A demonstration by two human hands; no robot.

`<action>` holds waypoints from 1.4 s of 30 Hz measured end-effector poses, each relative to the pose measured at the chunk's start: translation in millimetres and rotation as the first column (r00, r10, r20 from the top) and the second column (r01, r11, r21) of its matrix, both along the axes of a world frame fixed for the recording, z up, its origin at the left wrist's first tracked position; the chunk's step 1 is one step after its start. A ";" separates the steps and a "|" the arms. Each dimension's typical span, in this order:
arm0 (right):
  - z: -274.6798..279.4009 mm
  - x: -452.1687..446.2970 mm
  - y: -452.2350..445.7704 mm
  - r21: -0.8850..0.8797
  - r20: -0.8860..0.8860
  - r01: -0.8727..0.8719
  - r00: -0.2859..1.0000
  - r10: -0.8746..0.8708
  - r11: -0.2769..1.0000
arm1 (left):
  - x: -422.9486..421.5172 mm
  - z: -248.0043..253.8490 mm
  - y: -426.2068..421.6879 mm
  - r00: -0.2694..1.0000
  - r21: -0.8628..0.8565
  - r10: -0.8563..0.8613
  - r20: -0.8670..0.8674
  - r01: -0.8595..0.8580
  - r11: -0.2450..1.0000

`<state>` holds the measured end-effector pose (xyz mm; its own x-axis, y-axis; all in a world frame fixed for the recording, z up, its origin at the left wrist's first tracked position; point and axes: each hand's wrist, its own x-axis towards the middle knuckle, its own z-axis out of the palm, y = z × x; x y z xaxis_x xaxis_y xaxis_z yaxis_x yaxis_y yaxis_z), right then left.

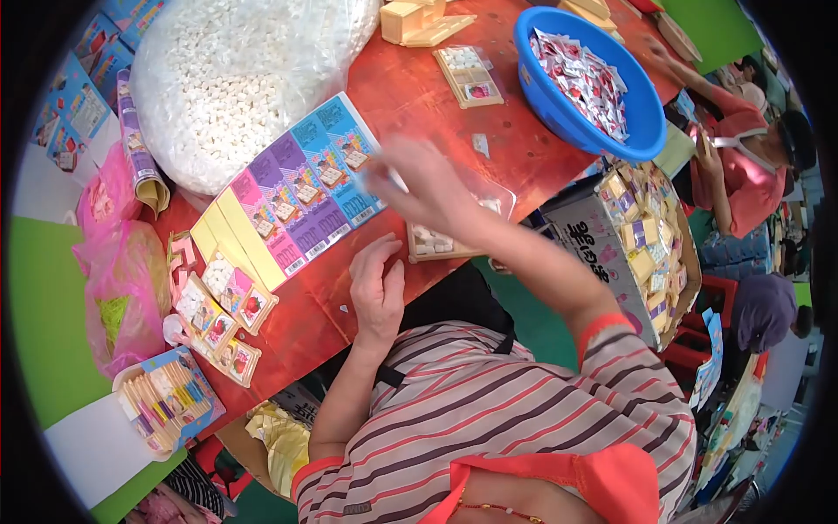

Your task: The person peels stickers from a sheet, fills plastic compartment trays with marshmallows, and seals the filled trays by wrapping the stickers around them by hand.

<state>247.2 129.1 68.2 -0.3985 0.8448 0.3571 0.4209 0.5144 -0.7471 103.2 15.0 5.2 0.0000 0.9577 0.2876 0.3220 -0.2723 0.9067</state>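
My left hand [377, 286] rests at the table's near edge, fingers extended and slightly bent, with nothing visible in it. Just right of it is a small wooden tray [429, 255] of white pieces, partly under a clear plastic cover [493, 203]. My right hand [423, 188] is above that tray, beside the right end of a colourful printed label sheet [297, 188]. Motion smears its fingers; a pale blur shows at the fingertips, and I cannot make out whether it is held.
A big clear bag [236, 96] of white pieces lies behind the sheet. A blue basin [537, 87] holds small packets. Packed trays [236, 301] sit at left; another tray [469, 77] is farther back. At right stands a carton [602, 253] of packed items. Another person [742, 175] sits beyond.
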 end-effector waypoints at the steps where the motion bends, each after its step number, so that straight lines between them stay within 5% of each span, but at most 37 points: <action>1: 12.9 -18.5 22.7 -0.175 -0.253 -0.015 0.967 -0.031 0.985 | -0.4 0.7 0.9 0.997 0.026 -0.019 -0.076 0.021 0.999; 3: 48.4 -40.4 48.5 -0.290 -0.526 -0.020 0.838 -0.142 0.957 | 0.9 1.6 1.3 0.986 0.064 -0.030 -0.162 0.041 0.997; 4: 48.7 -38.4 51.9 -0.284 -0.525 -0.014 0.839 -0.143 0.959 | 0.5 0.8 0.1 0.987 0.071 -0.035 -0.159 0.046 0.996; 6: 41.2 -36.3 57.1 0.004 -0.307 0.027 0.951 -0.024 1.000 | -1.9 -1.1 -2.0 0.995 0.015 -0.027 -0.098 0.029 0.999; 11: 6.8 33.2 -6.1 0.138 0.251 0.026 0.966 -0.061 0.990 | -0.6 -3.4 -2.2 0.989 0.058 -0.031 -0.148 0.040 0.997; 18: -26.9 78.5 -74.6 0.223 0.330 0.149 0.918 -0.219 0.963 | 6.4 -4.7 1.3 0.937 0.180 -0.065 -0.344 0.134 0.974; 26: -37.3 55.8 -81.7 0.386 0.335 0.073 0.918 -0.213 0.919 | 7.4 -0.8 3.3 0.951 0.147 -0.073 -0.301 0.122 0.982; 28: -31.5 56.4 -80.3 0.307 0.375 0.082 0.905 -0.199 0.948 | 6.2 -3.0 2.9 0.953 0.165 -0.061 -0.296 0.114 0.980; 34: -4.0 36.4 -42.0 0.363 0.246 -0.002 0.965 -0.094 0.932 | 7.8 0.7 4.6 0.964 0.197 -0.023 -0.266 0.077 0.977; 36: 3.0 20.4 -15.6 0.210 0.090 0.008 0.996 -0.028 0.978 | 9.1 1.8 3.7 0.966 0.205 -0.007 -0.258 0.062 0.977; 37: 9.0 4.5 6.5 0.322 0.015 -0.001 1.000 -0.004 0.947 | 9.0 2.4 4.7 0.964 0.210 -0.012 -0.264 0.070 0.975; 39: 28.3 -31.2 48.0 0.085 -0.170 -0.029 0.984 0.043 0.996 | 8.9 1.3 2.6 0.963 0.178 -0.026 -0.269 0.076 0.981; 42: 40.6 -71.0 101.3 -0.015 -0.180 0.001 0.984 -0.003 1.000 | 7.3 -1.0 3.0 0.951 0.181 -0.025 -0.308 0.085 0.980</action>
